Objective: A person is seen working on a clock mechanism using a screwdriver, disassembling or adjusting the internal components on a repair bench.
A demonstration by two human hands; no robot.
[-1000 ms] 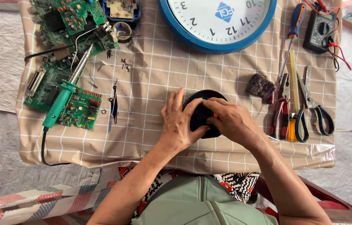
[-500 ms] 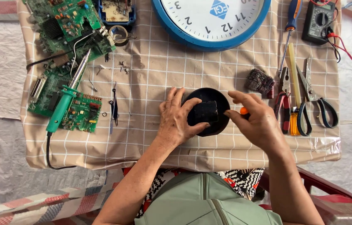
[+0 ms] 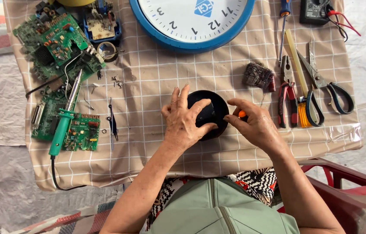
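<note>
Just below the frame's centre, a round black plastic housing (image 3: 209, 113) lies flat on the beige checked tablecloth (image 3: 157, 78), below the blue-rimmed wall clock (image 3: 194, 19). The left hand (image 3: 182, 123) clasps its left rim, thumb pressed on the face. The right hand (image 3: 256, 125) pinches a small orange-handled tool (image 3: 242, 115), mostly hidden, at the right edge. Being round, the housing has no clear long axis; its flat face points up at the camera. The work looks mid-way, I judge: the housing seems closed, tool applied. The green soldering iron (image 3: 64, 121) lies unused at left, on green circuit boards (image 3: 57, 43)
</note>
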